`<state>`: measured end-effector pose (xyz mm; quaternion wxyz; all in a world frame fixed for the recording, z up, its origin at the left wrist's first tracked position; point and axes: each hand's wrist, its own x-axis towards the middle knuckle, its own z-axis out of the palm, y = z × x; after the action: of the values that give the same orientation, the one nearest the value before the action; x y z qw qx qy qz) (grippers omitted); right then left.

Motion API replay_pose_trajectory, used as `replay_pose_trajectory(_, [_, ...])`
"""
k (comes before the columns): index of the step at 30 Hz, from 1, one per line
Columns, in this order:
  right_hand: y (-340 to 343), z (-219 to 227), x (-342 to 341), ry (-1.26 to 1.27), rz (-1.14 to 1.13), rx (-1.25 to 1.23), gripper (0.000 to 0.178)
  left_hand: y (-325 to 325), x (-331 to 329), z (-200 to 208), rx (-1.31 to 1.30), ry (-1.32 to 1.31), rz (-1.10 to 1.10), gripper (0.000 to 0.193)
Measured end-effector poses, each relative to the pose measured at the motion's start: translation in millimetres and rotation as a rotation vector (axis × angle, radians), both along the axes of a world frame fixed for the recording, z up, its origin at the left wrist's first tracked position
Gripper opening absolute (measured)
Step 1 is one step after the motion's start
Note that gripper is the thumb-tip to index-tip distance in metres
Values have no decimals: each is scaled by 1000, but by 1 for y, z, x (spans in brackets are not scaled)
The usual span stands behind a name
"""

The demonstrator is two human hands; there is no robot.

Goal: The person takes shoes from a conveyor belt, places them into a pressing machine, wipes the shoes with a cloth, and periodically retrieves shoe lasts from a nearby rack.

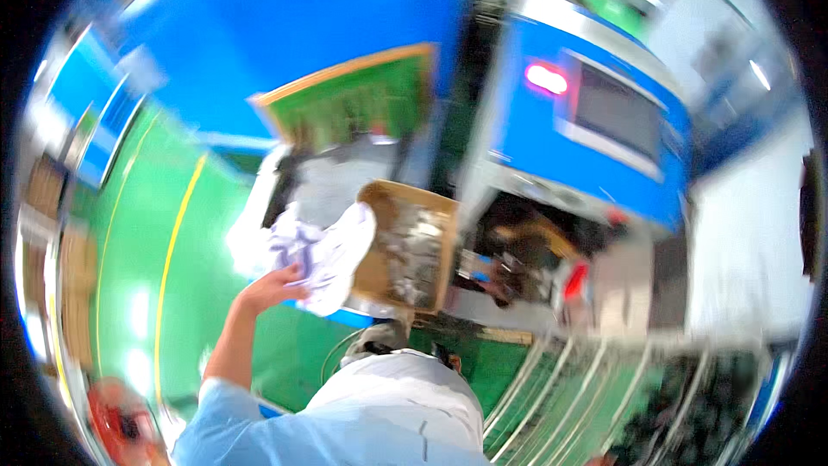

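My left hand (274, 287) reaches forward from a blue sleeve, its fingers closed on a crumpled white bag (332, 263) with purple markings. It looks like thin plastic, though motion smears it. The bag overlaps the left edge of an open cardboard box (371, 269). Inside the box lie several small silvery pieces (418, 250), too blurred to name. My right hand does not show.
A blue machine (595, 103) with a dark screen (617, 116) and a lit red light (546, 78) stands at the right. Behind the box is a green board (354, 99) with an orange-brown edge. Pale rails (561, 388) run across the lower right. A yellow line (177, 233) crosses the green floor.
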<state>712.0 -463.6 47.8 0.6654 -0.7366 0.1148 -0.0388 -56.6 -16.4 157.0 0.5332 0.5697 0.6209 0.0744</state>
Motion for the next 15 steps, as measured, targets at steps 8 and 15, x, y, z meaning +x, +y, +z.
replay_pose_trajectory(8, [161,50,-78,-177,742,-507,26,-49,-59,-160,224,115,-139,32])
replay_pose_trajectory(15, [342,93,-144,-881,1338,-639,19,-63,-5,-148,596,323,285,30])
